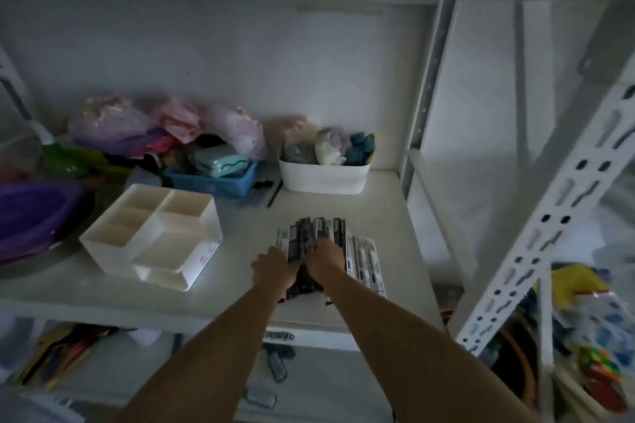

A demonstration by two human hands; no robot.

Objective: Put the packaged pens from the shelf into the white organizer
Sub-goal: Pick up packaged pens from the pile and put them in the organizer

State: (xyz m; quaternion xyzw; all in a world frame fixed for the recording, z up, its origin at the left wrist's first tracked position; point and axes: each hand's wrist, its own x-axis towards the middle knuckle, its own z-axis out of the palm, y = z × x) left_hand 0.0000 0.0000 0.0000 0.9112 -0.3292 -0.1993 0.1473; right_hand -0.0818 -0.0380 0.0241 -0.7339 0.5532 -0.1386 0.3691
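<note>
Both hands are on the pens (318, 240), a fanned pile of packaged pens that lies flat on the shelf (378, 216), near its front edge. The left hand (273, 269) rests on the left side of the pile and the right hand (326, 256) on the middle. The fingers are bent down onto the packs, but the picture is blurred and I cannot tell if either hand already pinches a pack or only presses on it.

The packs lie side by side, with the long axis running away from the person, toward the back of the shelf. The organizer (151, 233) stands to the left of the pile, well apart from it, and it is turned at an angle to the shelf edge. So the left hand is the nearer one to it, and I think the packs must travel to the left and be turned a little to fit a compartment.

Count: one organizer, with about five compartments, all empty. The packs overlap too much for an exact count; I judge roughly ten. Two hands.
</note>
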